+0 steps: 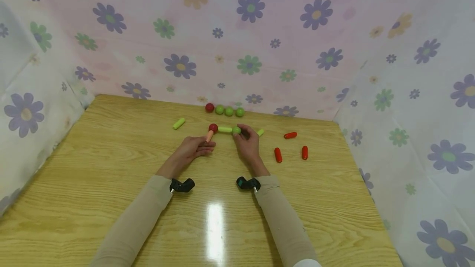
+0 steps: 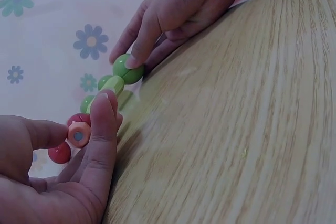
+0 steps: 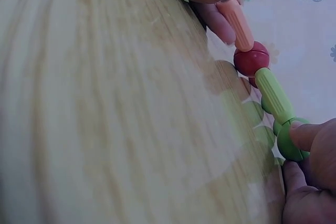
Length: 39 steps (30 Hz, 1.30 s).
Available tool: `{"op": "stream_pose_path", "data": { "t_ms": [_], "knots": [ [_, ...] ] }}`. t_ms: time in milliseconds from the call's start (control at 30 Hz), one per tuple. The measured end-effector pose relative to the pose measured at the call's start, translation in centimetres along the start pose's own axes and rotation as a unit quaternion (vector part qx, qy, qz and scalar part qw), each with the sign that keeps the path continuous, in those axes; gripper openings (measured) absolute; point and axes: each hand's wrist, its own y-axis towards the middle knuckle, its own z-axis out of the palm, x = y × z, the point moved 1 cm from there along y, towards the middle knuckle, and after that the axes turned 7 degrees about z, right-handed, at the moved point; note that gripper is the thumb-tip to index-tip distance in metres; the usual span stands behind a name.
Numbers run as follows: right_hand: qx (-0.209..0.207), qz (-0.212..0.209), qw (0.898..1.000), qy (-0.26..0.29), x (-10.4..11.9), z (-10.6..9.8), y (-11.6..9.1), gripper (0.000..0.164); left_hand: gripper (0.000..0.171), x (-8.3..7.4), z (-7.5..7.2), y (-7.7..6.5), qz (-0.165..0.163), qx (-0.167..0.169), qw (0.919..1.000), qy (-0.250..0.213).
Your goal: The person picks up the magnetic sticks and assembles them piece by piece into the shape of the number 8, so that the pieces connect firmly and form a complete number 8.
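Salmon ribbed rod (image 1: 209, 136), glossy red ball (image 1: 213, 128), lime ribbed rod (image 1: 224, 129) & glossy green ball (image 1: 236, 130), all plastic-looking, are held linked nr mid of table's (image 1: 122, 147) far edge. Salmon end is pinched by L hand (image 1: 191, 148), green ball by R hand (image 1: 248, 143). Linking seems in hand; next, both ends prob. need steadying & pressing together. Three red rods (image 1: 278, 155) are seen twd R edge.
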Motion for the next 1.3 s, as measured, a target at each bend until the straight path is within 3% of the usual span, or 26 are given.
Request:
{"op": "stream_pose_path", "data": {
  "t_ms": [433,867,1100,1300],
  "knots": [
    [0.000,-0.003,1.000,0.002,0.2,0.0,-0.2,0.034,0.049,0.0,0.3,-0.1,0.031,0.010,0.9988,0.037],
    [0.006,0.001,1.000,0.004,-0.2,0.0,0.0,0.035,0.051,0.1,0.0,-0.2,0.035,0.012,0.9984,0.043],
    [-0.016,0.005,1.000,0.003,-3.3,0.1,1.2,0.035,0.051,0.3,-0.6,-0.5,0.037,0.022,0.9979,0.048],
    [-0.020,0.009,1.000,0.000,-3.0,0.1,1.2,0.035,0.051,0.4,-1.1,-0.7,0.059,0.051,0.9957,0.050]
  ]
}}
